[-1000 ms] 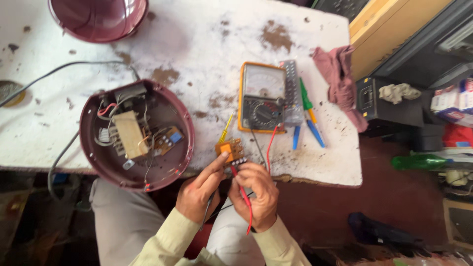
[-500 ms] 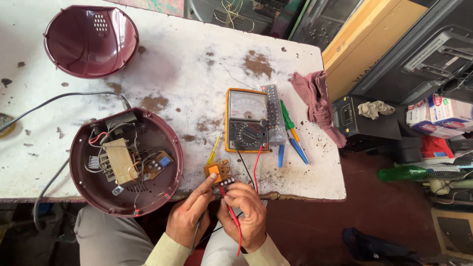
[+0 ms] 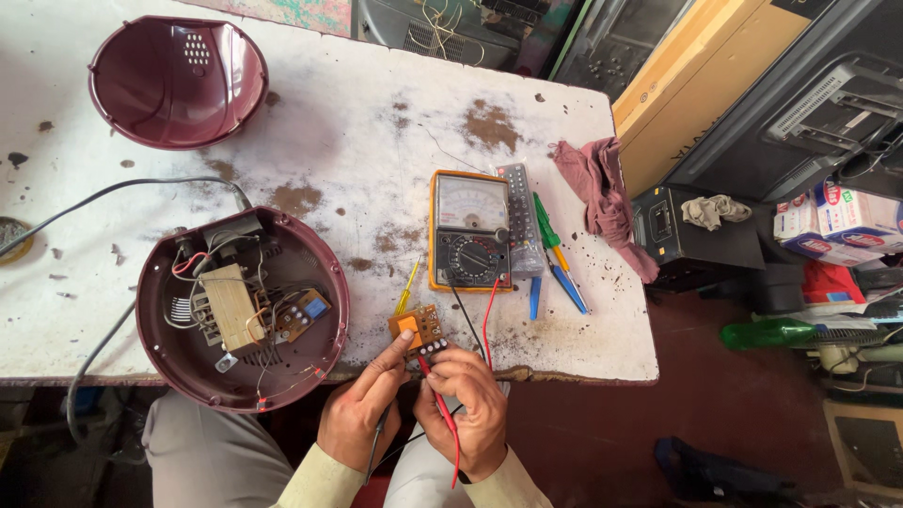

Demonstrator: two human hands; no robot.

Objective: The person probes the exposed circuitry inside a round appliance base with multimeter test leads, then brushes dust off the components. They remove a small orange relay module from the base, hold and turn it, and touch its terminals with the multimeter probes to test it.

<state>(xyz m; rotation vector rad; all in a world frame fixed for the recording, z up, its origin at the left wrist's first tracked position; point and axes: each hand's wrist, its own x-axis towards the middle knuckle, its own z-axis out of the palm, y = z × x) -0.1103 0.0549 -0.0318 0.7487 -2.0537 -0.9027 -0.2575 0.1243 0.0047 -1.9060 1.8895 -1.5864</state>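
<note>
The left hand (image 3: 362, 414) pinches a small brown circuit board with an orange part (image 3: 417, 329), just below the yellow meter (image 3: 468, 230). The right hand (image 3: 470, 404) pinches a red probe (image 3: 435, 395) against it. The round maroon case (image 3: 243, 306) lies open.

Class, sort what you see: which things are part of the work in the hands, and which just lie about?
In use: small circuit board, red probe, analog multimeter, left hand, right hand.
Lying about: maroon cover, remote control, pink rag, screwdrivers.
</note>
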